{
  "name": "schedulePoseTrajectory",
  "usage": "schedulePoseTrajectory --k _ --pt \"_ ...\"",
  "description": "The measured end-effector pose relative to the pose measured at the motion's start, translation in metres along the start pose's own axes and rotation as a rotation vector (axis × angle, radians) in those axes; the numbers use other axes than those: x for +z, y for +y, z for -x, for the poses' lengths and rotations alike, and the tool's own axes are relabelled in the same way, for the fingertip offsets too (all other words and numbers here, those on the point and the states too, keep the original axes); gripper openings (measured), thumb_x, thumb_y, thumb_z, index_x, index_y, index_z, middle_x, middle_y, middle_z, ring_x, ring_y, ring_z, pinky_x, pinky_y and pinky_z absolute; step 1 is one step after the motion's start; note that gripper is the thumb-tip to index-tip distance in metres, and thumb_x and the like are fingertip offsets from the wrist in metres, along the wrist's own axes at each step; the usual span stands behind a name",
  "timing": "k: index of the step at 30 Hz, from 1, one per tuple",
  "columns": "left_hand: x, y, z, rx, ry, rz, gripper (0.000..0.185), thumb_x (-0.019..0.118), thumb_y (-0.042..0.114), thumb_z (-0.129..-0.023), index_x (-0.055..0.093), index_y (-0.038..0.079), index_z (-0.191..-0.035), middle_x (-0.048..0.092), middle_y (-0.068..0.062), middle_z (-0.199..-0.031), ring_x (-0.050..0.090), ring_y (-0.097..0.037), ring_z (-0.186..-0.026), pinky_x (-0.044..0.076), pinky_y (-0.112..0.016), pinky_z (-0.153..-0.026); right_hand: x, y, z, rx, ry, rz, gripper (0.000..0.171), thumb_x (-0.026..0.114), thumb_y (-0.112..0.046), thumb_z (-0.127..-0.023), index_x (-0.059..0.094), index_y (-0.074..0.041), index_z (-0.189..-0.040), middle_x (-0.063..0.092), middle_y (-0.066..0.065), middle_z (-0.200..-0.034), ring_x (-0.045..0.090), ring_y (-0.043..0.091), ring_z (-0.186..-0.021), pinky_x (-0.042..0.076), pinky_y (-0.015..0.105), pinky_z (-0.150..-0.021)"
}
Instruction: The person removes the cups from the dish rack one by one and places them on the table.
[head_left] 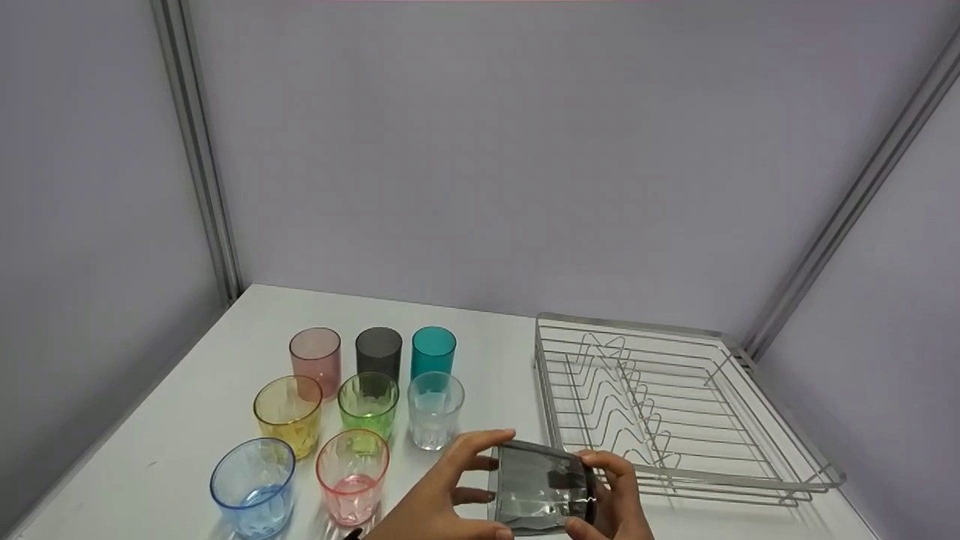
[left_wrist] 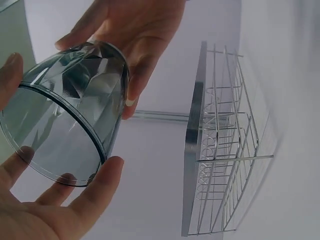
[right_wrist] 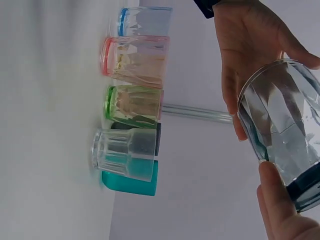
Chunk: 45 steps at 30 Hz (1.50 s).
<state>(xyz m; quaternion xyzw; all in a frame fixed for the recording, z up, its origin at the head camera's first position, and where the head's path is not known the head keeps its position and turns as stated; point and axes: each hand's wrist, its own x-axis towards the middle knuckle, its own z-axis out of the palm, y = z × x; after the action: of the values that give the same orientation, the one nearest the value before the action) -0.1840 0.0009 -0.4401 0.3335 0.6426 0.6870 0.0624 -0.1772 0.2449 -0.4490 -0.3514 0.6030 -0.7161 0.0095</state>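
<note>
Head view: smoky grey faceted plastic tumbler (head_left: 541, 487) lies sideways between both hands' curled fingers (left hand (head_left: 442, 495), right hand (head_left: 616, 501)), equally near, with its long axis running from one palm to the other.

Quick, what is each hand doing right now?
Left hand: holds the grey glass, fingers curled round it.
Right hand: holds the same glass from its other side.

White table (head_left: 487, 352) — eight tumblers (head_left: 352, 405) (mixed colours) grouped left, wire dish rack (head_left: 675, 405) right.
</note>
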Motion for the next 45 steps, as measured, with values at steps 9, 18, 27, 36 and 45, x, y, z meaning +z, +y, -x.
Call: schedulePoseTrajectory --k 9,18,27,36,45 --pt "-0.008 0.008 -0.005 -0.117 0.091 -0.139 0.069 0.076 0.031 -0.080 0.041 0.036 -0.139 0.040 -0.005 -0.134 0.047 -0.029 -0.112 0.051 -0.032 -0.083 -0.006 0.009 -0.006 0.131 0.016 0.183 0.058 0.041 0.008 -0.094 0.012 -0.019 -0.136 0.014 0.008 -0.133 0.045 0.005 -0.118 0.052 0.041 -0.087" --pt "-0.038 0.025 -0.016 -0.295 0.145 -0.671 0.068 0.082 0.036 -0.068 0.053 0.035 -0.130 0.045 -0.006 -0.126 0.043 -0.030 -0.107 0.048 -0.048 -0.076 -0.016 -0.006 -0.011 0.189 0.212 0.482 0.060 0.050 0.004 -0.092 0.011 -0.007 -0.137 0.021 0.000 -0.137 0.040 -0.004 -0.116 0.053 0.032 -0.083" --pt "-0.043 0.008 -0.026 -0.462 0.011 -0.852 0.066 0.078 0.015 -0.060 0.062 0.026 -0.123 0.048 -0.006 -0.107 0.037 -0.028 -0.086 0.037 -0.034 -0.055 -0.023 -0.009 -0.008 0.278 0.244 0.538 0.060 0.050 0.000 -0.094 0.011 -0.004 -0.139 0.017 -0.003 -0.139 0.039 -0.007 -0.114 0.052 0.031 -0.084" --pt "-0.040 -0.004 -0.030 -0.465 -0.002 -0.999 0.067 0.078 0.008 -0.052 0.066 0.022 -0.116 0.049 -0.011 -0.106 0.038 -0.029 -0.086 0.036 -0.044 -0.065 -0.029 -0.010 -0.006 0.335 0.249 0.536 0.059 0.051 -0.005 -0.096 0.012 -0.007 -0.139 0.011 0.007 -0.143 0.037 -0.010 -0.113 0.051 0.031 -0.084" --pt "-0.038 -0.006 -0.030 -0.489 -0.039 -1.014 0.064 0.080 0.012 -0.053 0.065 0.020 -0.115 0.049 -0.013 -0.108 0.041 -0.032 -0.090 0.040 -0.049 -0.067 -0.029 -0.010 -0.005 0.357 0.304 0.545 0.057 0.052 -0.003 -0.094 0.017 -0.007 -0.139 0.017 0.003 -0.140 0.039 -0.007 -0.112 0.050 0.027 -0.082"
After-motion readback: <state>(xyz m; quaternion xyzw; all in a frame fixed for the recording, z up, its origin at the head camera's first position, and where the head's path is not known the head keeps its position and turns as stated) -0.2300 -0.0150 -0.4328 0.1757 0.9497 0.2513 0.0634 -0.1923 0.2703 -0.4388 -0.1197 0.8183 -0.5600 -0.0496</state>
